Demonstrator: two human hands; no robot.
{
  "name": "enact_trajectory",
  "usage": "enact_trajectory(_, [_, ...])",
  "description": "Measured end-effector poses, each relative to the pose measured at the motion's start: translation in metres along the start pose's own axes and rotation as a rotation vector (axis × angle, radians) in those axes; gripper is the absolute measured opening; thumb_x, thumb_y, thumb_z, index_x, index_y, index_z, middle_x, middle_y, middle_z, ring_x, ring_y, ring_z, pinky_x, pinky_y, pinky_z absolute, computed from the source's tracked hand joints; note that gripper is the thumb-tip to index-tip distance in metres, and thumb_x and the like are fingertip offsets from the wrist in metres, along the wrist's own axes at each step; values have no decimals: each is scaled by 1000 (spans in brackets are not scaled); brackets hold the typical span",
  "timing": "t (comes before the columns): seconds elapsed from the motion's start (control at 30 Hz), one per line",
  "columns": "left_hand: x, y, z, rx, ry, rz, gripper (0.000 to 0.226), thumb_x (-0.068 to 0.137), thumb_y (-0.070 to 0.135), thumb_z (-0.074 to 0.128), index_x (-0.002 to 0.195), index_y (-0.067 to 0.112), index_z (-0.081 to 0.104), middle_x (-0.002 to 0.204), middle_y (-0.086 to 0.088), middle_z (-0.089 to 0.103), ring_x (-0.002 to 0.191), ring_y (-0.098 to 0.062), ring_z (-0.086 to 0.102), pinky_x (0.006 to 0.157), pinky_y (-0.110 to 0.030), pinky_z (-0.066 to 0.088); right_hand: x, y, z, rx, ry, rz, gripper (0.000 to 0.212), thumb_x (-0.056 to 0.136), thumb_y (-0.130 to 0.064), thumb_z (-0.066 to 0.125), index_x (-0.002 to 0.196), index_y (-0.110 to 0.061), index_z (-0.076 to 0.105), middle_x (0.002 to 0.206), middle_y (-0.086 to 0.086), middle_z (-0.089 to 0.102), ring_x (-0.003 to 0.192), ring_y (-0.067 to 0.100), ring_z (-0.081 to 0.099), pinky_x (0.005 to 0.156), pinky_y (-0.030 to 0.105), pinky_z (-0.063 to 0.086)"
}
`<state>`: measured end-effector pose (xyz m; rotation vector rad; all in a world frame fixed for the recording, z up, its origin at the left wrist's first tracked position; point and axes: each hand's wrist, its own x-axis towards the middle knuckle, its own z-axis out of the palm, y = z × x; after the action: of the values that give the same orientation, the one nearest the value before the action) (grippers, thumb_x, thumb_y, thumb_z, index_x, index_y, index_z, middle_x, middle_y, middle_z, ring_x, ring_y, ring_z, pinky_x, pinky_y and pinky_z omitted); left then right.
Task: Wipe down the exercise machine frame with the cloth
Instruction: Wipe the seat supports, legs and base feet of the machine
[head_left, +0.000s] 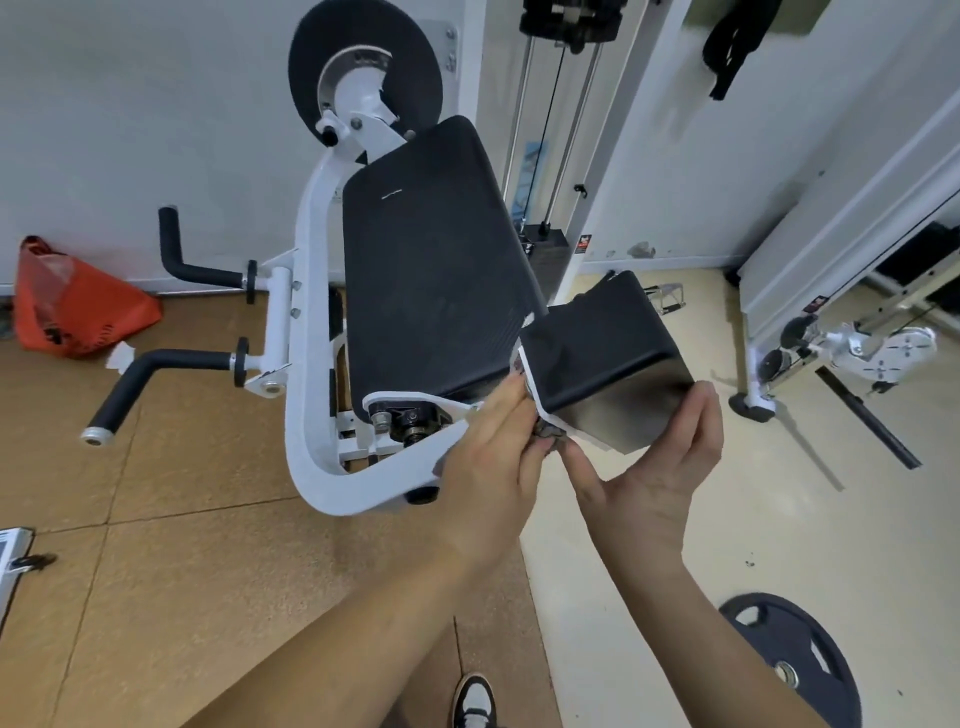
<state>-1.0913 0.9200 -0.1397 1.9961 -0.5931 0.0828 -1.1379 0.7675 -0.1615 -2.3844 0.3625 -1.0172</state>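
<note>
Exercise machine frame (309, 322), white tubing, ran from 10 o'clock down to centre. Left hand (488, 462), at centre, laid near-straight fingers (511, 400) on a dark cloth (548, 432) beside the large cushion (431, 270); whether they pinched it could not be told. Right hand (654, 478), at 4 o'clock, clasped the small cushion (602, 353).

Readable text: none could be made out.
Back pad (431, 270): bore a small white mark (392, 195) near its upper end, too small to read.
White post (605, 171): carried a red-and-black sticker (585, 243), wording blurred.
Blue chart (530, 171): stood by the guide rods, illegible.
White panel (831, 249): had a second red sticker (816, 304) at its foot, unreadable.
Weight plate (789, 660): no lettering could be told.
</note>
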Motion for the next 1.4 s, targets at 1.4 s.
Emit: enact_trajectory(1.4, [-61,-53,5,100,238,-287,54,105,30,43,157,29,31,161,28,20,152,7,11,127,-25,16,-4,-4,8,90,-40,40,122,84,-49,79,161,0,-2,167,23,-3,159,35,-3,126,60,15])
